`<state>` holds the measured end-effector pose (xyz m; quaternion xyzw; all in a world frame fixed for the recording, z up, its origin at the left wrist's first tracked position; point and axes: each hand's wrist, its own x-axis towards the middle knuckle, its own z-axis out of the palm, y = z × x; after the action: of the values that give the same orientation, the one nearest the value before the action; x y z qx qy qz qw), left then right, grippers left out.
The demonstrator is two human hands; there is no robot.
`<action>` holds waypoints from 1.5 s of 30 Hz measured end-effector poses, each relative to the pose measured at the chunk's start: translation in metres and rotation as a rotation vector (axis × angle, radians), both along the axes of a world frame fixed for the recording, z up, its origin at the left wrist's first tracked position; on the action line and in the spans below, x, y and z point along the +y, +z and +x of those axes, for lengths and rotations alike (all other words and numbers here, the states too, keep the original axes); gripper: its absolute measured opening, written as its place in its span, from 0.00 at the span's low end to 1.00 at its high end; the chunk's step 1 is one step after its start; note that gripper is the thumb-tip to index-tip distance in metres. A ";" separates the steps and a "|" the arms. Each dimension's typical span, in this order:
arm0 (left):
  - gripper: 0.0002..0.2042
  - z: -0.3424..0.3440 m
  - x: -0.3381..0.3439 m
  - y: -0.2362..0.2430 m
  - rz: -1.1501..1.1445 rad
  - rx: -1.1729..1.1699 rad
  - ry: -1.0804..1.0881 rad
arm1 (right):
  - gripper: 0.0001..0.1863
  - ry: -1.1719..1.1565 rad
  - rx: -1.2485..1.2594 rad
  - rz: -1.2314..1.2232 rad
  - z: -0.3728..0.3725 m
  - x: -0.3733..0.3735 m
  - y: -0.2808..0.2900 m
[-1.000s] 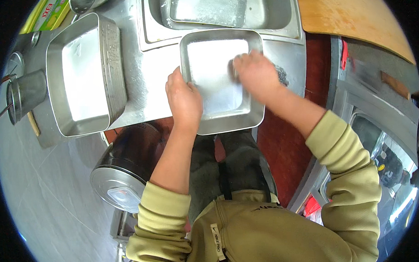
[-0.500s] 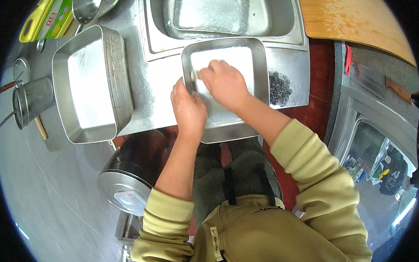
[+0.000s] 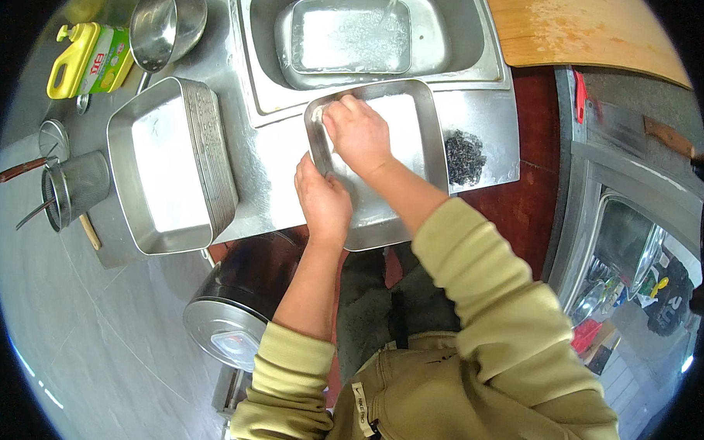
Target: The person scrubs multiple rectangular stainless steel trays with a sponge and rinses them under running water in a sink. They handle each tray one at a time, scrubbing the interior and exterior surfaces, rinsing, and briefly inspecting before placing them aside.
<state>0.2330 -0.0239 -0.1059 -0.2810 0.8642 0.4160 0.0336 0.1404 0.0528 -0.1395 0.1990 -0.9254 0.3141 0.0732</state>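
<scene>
My left hand (image 3: 325, 207) grips the left rim of a shallow rectangular steel tray (image 3: 397, 159) at the counter's front edge. Inside that tray, near its upper left corner, my right hand (image 3: 359, 135) is closed, with a small pale item partly showing at its fingers, too hidden to name. A stack of similar trays (image 3: 222, 169) sits to the left. Behind my tray is a steel sink (image 3: 463, 38) holding another pan (image 3: 335, 37), with a stream of water (image 3: 392, 4) falling into it. A dark wire scrubber (image 3: 464, 158) lies on the counter just right of my tray.
A yellow jug (image 3: 82, 63) and steel bowl (image 3: 161, 27) stand at back left, a mesh strainer (image 3: 86, 180) at left. A wooden board (image 3: 583, 26) is at back right, above a cleaver with wooden handle (image 3: 665, 134). A dark steel pot (image 3: 233, 282) stands below the counter.
My right hand has moved from the tray's right side across to its upper left corner. A water stream now shows in the sink. The whole scene sits somewhat lower in the picture.
</scene>
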 end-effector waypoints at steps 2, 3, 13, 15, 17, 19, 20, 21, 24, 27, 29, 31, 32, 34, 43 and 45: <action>0.25 -0.001 0.000 0.002 0.003 -0.001 -0.001 | 0.04 -0.149 -0.102 -0.017 -0.004 -0.009 -0.005; 0.25 -0.001 0.001 0.003 0.009 -0.004 0.009 | 0.04 -0.193 -0.201 -0.022 -0.005 -0.011 -0.007; 0.25 0.000 0.010 0.006 -0.011 0.025 0.007 | 0.07 -0.831 -0.123 -0.419 -0.017 0.018 0.000; 0.25 0.000 0.011 0.007 -0.043 0.030 -0.006 | 0.07 -0.947 -0.184 -0.686 -0.017 -0.005 0.002; 0.25 0.000 0.011 0.007 -0.069 -0.018 -0.022 | 0.08 -1.024 -0.310 -1.007 -0.014 -0.025 0.004; 0.24 0.000 0.010 0.006 0.074 -0.012 0.025 | 0.07 -0.900 -0.513 -0.708 -0.002 -0.041 0.005; 0.24 0.000 0.010 0.006 0.138 0.028 0.039 | 0.05 -0.759 -0.509 -0.632 0.003 -0.044 0.005; 0.24 0.001 0.010 0.005 0.122 -0.009 0.046 | 0.04 -0.659 -0.596 -0.506 0.006 -0.045 0.006; 0.23 0.002 0.010 0.003 0.021 0.020 0.029 | 0.03 -0.346 -0.307 -0.430 0.006 -0.028 0.005; 0.23 0.004 0.013 -0.001 -0.045 0.014 0.050 | 0.03 -0.515 -0.459 -0.496 -0.007 -0.004 0.004; 0.23 0.005 0.016 -0.002 -0.016 0.007 0.104 | 0.02 -0.879 -0.295 -0.765 -0.018 0.004 0.006; 0.23 0.007 0.018 -0.003 -0.058 0.037 0.061 | 0.01 -0.928 -0.322 -0.981 -0.020 -0.001 0.009; 0.23 0.007 0.019 -0.004 -0.074 0.032 0.046 | 0.01 -0.912 -0.381 -0.882 -0.018 -0.008 0.010; 0.24 0.007 0.019 -0.004 0.061 0.068 0.090 | 0.02 -0.768 -0.444 -0.543 -0.007 -0.024 0.013; 0.24 0.008 0.018 -0.003 -0.070 0.058 0.086 | 0.01 0.350 0.220 0.286 -0.014 0.004 0.008; 0.24 0.009 0.018 -0.002 -0.044 0.051 0.101 | 0.03 0.521 0.299 0.427 -0.030 0.016 0.010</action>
<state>0.2416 -0.0060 -0.1082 -0.3140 0.8585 0.4052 -0.0155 0.1102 0.0691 -0.1290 0.4825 -0.8674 0.0895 0.0821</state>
